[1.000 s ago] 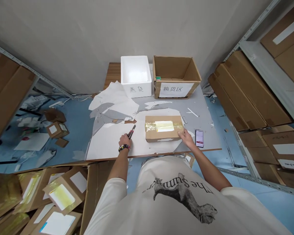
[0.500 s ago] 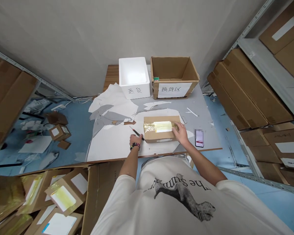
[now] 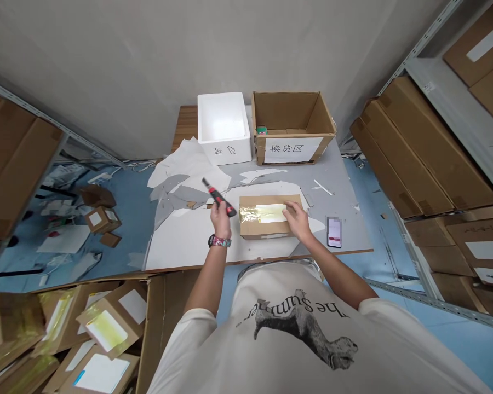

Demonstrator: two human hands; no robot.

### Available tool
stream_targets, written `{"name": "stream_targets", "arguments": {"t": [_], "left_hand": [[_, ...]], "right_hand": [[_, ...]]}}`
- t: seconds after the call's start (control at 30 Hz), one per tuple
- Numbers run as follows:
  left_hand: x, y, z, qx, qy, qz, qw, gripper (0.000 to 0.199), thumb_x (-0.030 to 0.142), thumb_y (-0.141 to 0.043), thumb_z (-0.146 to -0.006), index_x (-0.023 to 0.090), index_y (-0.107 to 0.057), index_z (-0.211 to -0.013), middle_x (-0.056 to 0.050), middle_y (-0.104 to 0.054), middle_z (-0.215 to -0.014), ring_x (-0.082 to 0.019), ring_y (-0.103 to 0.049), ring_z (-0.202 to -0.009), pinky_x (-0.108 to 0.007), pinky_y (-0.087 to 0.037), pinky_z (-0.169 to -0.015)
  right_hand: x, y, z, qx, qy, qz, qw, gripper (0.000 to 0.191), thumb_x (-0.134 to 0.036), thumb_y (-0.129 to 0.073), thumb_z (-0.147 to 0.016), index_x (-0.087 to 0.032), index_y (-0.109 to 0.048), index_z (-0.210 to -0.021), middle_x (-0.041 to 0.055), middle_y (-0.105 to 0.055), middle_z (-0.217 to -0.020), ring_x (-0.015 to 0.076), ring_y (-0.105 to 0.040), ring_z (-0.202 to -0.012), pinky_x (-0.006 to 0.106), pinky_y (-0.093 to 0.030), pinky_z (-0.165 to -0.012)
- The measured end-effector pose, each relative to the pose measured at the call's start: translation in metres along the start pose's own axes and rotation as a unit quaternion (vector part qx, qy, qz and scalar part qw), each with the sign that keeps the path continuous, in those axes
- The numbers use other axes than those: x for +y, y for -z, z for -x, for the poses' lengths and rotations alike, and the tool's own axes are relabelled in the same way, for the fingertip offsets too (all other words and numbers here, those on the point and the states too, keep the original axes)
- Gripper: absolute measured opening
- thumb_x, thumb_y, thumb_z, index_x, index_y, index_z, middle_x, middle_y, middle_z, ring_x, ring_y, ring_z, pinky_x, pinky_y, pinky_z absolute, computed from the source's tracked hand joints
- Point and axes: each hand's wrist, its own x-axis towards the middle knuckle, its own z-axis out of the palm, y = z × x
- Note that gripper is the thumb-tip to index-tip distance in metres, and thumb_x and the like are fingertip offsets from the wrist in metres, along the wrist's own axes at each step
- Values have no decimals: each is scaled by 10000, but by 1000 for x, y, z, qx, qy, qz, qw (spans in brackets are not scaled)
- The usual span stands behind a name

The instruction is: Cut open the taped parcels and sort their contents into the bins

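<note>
One taped parcel [image 3: 267,227] on one table [image 3: 353,230], left hand [image 3: 221,220] off its left and right hand [image 3: 298,220] at its right end, two in play, one cutter [image 3: 219,197] to its left, one phone [image 3: 334,232] to its right, white foam box [image 3: 227,151] and cardboard box [image 3: 290,150] behind it, that's two.

1 head-worn view, forward and down

Pretty bare grey wall [image 3: 148,60] right behind the table [image 3: 184,123], which shows wood grain at its far left corner and a torn white and grey cover [image 3: 181,241] elsewhere. Blue floor [image 3: 131,219] past both side edges, kinda littered off the left one. Metal racks [image 3: 427,79] flank both sides. Light's soft and even.
</note>
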Motion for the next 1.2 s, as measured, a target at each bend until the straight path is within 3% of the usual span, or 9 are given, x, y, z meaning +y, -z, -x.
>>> {"name": "stream_targets", "arguments": {"t": [0.13,0.23,0.33,0.47,0.57,0.67,0.93,1.1,1.2], "left_hand": [[40,-19,51,-195,-92,-18,976,631,726,-560,-1117,165,-845,-1174,-108,-812,-971,-217,-725,-771,-353,-578,-734],[48,-20,72,-200,-138,-81,967,522,624,-609,-1125,189,-875,-1241,-116,-846,-1074,-264,-776,-937,-402,-612,-898],[35,-11,71,-168,-176,-151,958,401,497,-671,-1092,225,-847,-1329,-136,-825,-1256,-303,-764,-1141,-446,-611,-1026],[5,-1,63,-152,-187,-222,945,614,387,-757,-994,213,-690,-1579,-178,-695,-1575,-370,-637,-1476,-537,-544,-1228],[-12,0,64,-169,-117,-229,952,808,390,-749,-992,216,-509,-1744,-170,-603,-1724,-364,-604,-1552,-529,-539,-1259],[-18,-2,68,-182,-78,-226,954,845,422,-716,-1026,254,-429,-1803,-124,-586,-1764,-347,-638,-1541,-502,-536,-1279],[-17,39,57,-113,-99,-215,965,939,464,-759,-1005,336,-366,-1849,-42,-489,-1847,-339,-556,-1641,-489,-470,-1355],[-33,55,51,-136,-71,-160,975,893,459,-755,-1002,303,-432,-1819,-67,-577,-1782,-314,-664,-1523,-454,-559,-1261],[-40,49,52,-103,-65,-139,983,847,410,-750,-985,261,-496,-1779,-85,-626,-1735,-306,-663,-1523,-443,-545,-1276]], "right_hand": [[-18,-33,-14,-82,-135,-223,962,685,-576,-895,-902,-380,-653,-1511,39,-813,-1276,249,-816,-1059,437,-705,-935],[-18,-45,-24,-62,-182,-288,938,665,-496,-947,-836,-331,-655,-1410,-46,-760,-899,177,-733,-705,346,-678,-712],[-7,-36,-27,-33,-183,-244,952,621,-480,-913,-807,-289,-680,-1350,-95,-661,-742,150,-610,-579,324,-622,-631],[17,4,-23,37,-101,-50,993,543,-597,-789,-862,-248,-755,-1276,-16,-736,-871,221,-706,-816,408,-645,-876],[36,38,-20,143,-67,82,984,537,-677,-705,-875,-216,-774,-1141,112,-798,-1169,320,-711,-1201,492,-579,-1113],[48,54,-19,145,-121,70,980,648,-769,-670,-847,-199,-757,-1142,143,-807,-1227,333,-717,-1196,492,-610,-1048],[39,19,-29,-2,-148,-28,989,717,-747,-738,-835,-222,-689,-1321,125,-810,-1281,262,-771,-1055,442,-673,-939],[1,2,-32,14,19,218,976,602,-502,-484,-1071,-179,-649,-1552,188,-755,-1459,342,-729,-1301,534,-618,-1130],[-39,-15,-32,-118,120,313,935,587,-364,-481,-1121,-225,-585,-1681,147,-730,-1583,339,-708,-1390,480,-582,-1167]]}}
